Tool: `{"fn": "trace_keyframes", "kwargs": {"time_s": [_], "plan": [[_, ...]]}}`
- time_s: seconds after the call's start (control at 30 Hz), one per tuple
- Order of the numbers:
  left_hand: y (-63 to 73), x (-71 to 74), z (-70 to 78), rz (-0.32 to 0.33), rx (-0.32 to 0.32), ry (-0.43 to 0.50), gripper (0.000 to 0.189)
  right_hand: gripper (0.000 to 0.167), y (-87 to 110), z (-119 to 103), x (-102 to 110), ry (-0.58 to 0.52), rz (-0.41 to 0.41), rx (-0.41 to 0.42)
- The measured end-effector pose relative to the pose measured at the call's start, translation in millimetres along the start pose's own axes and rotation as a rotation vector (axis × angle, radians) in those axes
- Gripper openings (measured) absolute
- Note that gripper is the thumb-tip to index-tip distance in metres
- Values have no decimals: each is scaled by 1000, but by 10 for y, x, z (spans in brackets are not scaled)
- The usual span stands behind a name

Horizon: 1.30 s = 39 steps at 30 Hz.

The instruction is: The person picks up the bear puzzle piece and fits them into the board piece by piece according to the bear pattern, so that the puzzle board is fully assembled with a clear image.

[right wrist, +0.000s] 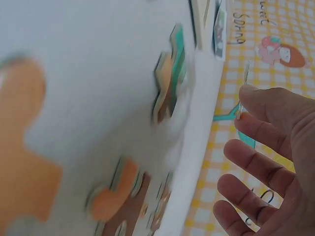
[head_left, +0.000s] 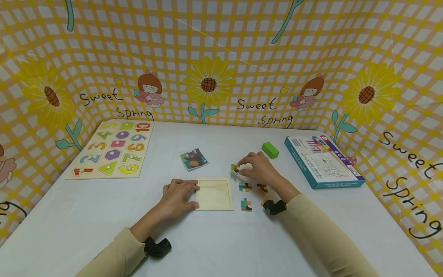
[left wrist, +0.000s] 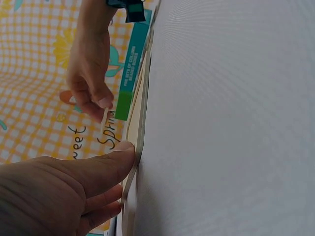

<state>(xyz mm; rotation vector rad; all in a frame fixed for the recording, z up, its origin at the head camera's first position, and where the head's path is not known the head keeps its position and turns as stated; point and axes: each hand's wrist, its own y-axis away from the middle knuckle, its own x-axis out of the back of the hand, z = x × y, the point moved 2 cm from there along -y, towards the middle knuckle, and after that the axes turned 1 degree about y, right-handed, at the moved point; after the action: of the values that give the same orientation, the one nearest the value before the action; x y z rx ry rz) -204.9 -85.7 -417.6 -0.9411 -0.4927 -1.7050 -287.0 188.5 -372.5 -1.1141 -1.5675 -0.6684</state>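
Note:
A square wooden puzzle tray (head_left: 214, 194), bare inside its raised rim, lies flat at the middle of the table. My left hand (head_left: 178, 198) holds its left side, the thumb at the near corner and fingers at the far one; the left wrist view shows the thumb on the tray's edge (left wrist: 142, 113). Above the table, right of the tray's far corner, my right hand (head_left: 259, 167) pinches a small green-and-brown jigsaw piece (head_left: 234, 168) between thumb and forefinger. That piece (right wrist: 246, 71) appears edge-on in the right wrist view. Several loose jigsaw pieces (head_left: 245, 187) lie below this hand, partly hidden by the arm.
A bear picture card (head_left: 194, 159) lies beyond the tray. Back right are a green block (head_left: 270, 150) and a flat boxed set (head_left: 323, 161). A wooden number-and-shape board (head_left: 112, 150) lies at the left. Checked cloth (head_left: 221, 46) walls the table's back and sides.

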Motion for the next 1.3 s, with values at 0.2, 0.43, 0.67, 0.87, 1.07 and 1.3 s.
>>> {"fn": "trace_keyframes", "kwargs": {"time_s": [0.2,0.43,0.67,0.87,1.07,1.3], "plan": [[1,-1,-5,1,3,9,41,28,21,-148,-25,-14,-11,16],[4,6,-4,1,-5,10,42,25,40,-322,-90,-7,9,64],[-3,6,-5,-7,4,8,42,24,30,-490,-171,3,-19,92],[-11,2,-7,-15,13,3,41,23,0,-605,-250,32,-47,101],[-7,8,-6,-20,19,2,42,23,-47,-695,-334,56,-72,103],[-7,12,-4,-21,20,4,42,22,-66,-771,-368,55,-88,117]]}}
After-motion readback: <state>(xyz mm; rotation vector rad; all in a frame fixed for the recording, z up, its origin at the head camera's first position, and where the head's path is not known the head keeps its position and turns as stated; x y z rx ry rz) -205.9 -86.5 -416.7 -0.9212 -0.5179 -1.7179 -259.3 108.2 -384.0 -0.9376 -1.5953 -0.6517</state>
